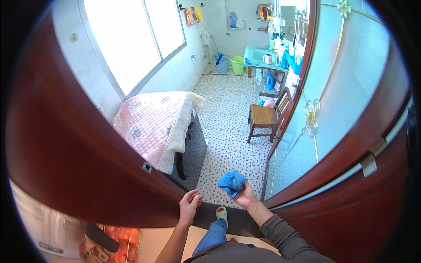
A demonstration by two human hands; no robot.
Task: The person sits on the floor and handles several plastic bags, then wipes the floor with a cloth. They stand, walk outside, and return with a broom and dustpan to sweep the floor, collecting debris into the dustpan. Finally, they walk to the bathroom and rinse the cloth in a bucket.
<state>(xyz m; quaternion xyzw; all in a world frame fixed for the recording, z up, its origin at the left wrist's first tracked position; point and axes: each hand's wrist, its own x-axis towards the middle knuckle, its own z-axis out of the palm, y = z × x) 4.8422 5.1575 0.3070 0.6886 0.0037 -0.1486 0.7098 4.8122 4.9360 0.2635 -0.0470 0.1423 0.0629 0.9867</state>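
A crumpled blue cloth (pixel 231 182) is bunched in my right hand (pixel 247 197), held out in front of me above the doorway. It looks soft, like a small towel, and my thumb and fingers close on its near right side. My left hand (pixel 190 205) hovers to the left of the cloth, apart from it. Its fingers are loosely curled, the tips apart, and nothing shows between them. A dark threshold (pixel 239 215) runs below both hands, with my slippered foot (pixel 222 213) on it.
Dark red door frames (pixel 101 144) flank me; a frosted glass door (pixel 346 83) stands right. Past the threshold, a quilted cover (pixel 151 125) drapes a dark appliance at left. A wooden chair (pixel 262 116), a sink (pixel 256 54) and two buckets (pixel 237 65) stand farther in.
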